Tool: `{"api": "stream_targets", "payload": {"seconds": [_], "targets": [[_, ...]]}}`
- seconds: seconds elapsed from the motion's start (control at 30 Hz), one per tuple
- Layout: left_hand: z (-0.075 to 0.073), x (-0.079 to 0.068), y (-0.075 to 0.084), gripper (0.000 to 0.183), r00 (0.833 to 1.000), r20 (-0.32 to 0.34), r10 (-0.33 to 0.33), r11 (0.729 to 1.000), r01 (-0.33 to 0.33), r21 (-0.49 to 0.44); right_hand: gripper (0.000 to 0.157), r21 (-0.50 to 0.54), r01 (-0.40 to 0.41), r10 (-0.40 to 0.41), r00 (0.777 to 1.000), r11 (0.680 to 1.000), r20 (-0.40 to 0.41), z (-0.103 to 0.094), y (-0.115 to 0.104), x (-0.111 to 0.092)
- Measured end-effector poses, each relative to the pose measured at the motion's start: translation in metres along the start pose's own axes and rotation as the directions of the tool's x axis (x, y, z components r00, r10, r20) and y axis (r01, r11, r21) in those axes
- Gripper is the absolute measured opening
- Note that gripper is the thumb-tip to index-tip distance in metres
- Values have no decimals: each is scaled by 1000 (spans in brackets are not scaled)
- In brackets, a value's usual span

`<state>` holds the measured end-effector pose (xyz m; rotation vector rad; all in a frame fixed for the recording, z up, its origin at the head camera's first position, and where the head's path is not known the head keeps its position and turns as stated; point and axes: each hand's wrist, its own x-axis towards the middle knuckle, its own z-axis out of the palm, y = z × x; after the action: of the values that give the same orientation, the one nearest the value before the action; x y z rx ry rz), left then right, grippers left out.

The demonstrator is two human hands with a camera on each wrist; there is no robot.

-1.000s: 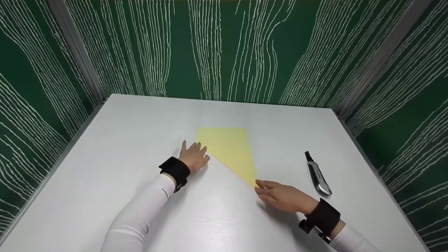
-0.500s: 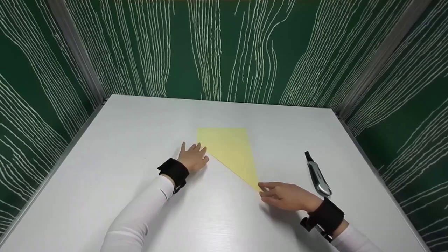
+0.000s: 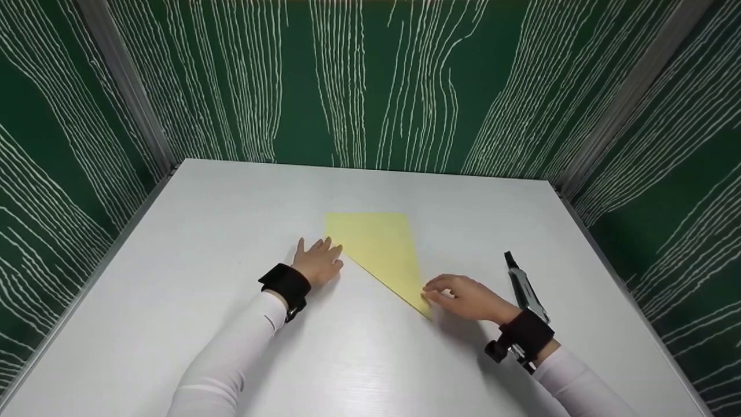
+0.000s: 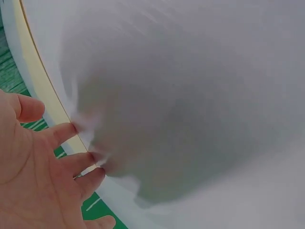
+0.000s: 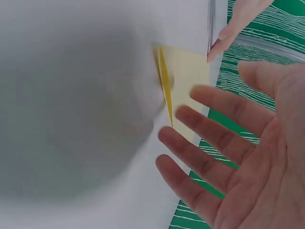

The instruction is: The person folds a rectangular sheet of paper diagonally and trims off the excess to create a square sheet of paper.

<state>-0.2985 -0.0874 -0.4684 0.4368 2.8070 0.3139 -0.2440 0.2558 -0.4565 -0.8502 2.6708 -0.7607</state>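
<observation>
A yellow sheet of paper, folded along a slanting lower-left edge, lies on the white table. My left hand rests its spread fingertips on the left end of that fold, and the left wrist view shows the fingertips at the paper's edge. My right hand hovers at the paper's right edge, above its lower pointed corner, with nothing gripped. In the right wrist view its fingers are apart and relaxed beside the paper, whose folded layer stands slightly raised.
A grey and black utility knife lies to the right of the paper, its lower end partly covered by the right wrist strap. Green walls with white lines enclose the table's back and sides.
My right hand has left the paper's lower corner and moved up along its right edge, its wrist now overlapping the knife. The left hand has stayed nearly still.
</observation>
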Motion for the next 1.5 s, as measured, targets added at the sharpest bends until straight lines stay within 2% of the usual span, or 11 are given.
{"api": "stream_targets", "payload": {"seconds": [0.1, 0.3, 0.5, 0.63, 0.87, 1.0, 1.13, 1.27, 1.37, 1.5], "targets": [[0, 3, -3, 56, 1000, 7, -1, 1000, 1, 4, 48, 13, -21, 21, 1000, 1000, 1, -1, 1, 17], [1, 5, -7, 54, 1000, 18, 7, 1000, -7, -5, 71, 2, -52, 52, 996, 999, 77, -2, 2, 52], [-2, 4, -8, 53, 1000, 15, 4, 1000, -4, 7, 83, -74, -61, 70, 989, 995, 133, 2, 7, 82], [-2, 3, -5, 54, 1000, 24, 5, 1000, -5, -6, 86, -89, -86, 98, 985, 992, 141, 5, 11, 92], [-2, 4, -4, 56, 1000, 20, -8, 999, 9, -33, 92, -139, -126, 150, 972, 982, 179, 6, 12, 97], [3, 0, -5, 60, 997, -47, -55, 996, 52, -69, 93, -177, -138, 172, 966, 974, 191, 11, 9, 95], [10, -1, -4, 76, 985, -110, -135, 989, 128, -68, 93, -214, -153, 190, 967, 965, 168, 19, 5, 92], [19, 9, -6, 94, 970, -130, -205, 979, 201, -43, 93, -255, -156, 199, 968, 954, 153, 28, -2, 90], [24, 12, -4, 102, 960, -149, -235, 972, 234, -24, 93, -266, -162, 206, 967, 950, 150, 32, -8, 88], [23, 12, -1, 104, 952, -174, -250, 967, 253, -7, 92, -265, -179, 221, 965, 948, 139, 37, -14, 88]]}}
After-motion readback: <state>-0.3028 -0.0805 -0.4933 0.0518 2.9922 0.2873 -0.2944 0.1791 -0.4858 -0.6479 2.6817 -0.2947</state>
